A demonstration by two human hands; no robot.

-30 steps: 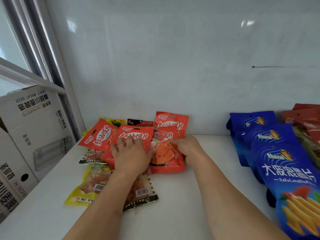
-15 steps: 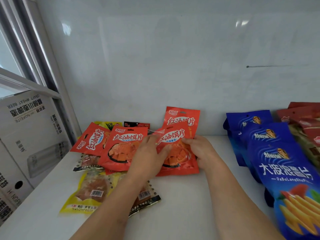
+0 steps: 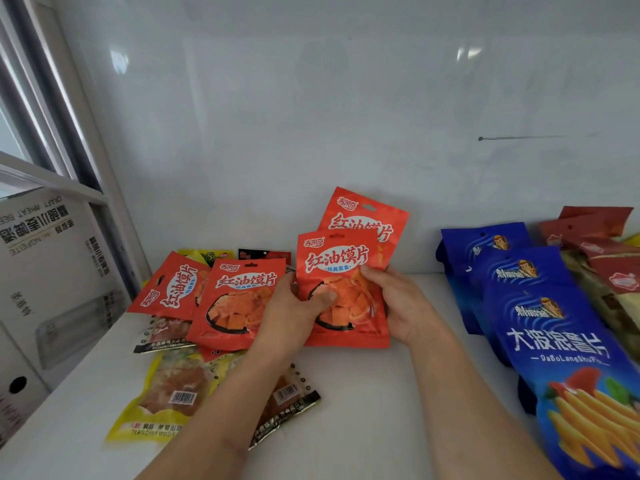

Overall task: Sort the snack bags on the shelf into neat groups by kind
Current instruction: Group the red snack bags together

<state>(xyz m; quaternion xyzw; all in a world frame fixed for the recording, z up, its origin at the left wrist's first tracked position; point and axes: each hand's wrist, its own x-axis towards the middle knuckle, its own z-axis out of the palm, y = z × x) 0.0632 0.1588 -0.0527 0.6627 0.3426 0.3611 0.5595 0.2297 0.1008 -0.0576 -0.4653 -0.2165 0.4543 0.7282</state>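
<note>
Two red-orange snack bags stand stacked near the back wall, the front red bag (image 3: pixel 341 268) overlapping the rear red bag (image 3: pixel 367 216). My left hand (image 3: pixel 294 306) grips the front bag's left edge, thumb across its face. My right hand (image 3: pixel 398 303) grips the right edge of the pair. Two more red bags of the same kind lie to the left, one in the middle (image 3: pixel 235 299) and one further left (image 3: pixel 169 287). Under them lie a yellow bag (image 3: pixel 162 400) and a dark-edged clear bag (image 3: pixel 287 400).
Several blue chip bags (image 3: pixel 554 327) lie overlapped along the right side of the white shelf (image 3: pixel 363 410), with dark red bags (image 3: pixel 599 237) behind them. A cardboard box (image 3: pixel 52 271) and a window frame stand at the left. The wall is close behind.
Both hands moved right and gathered two red bags into an upright overlapping pair. My left hand left the middle red bag and took hold of the front one.
</note>
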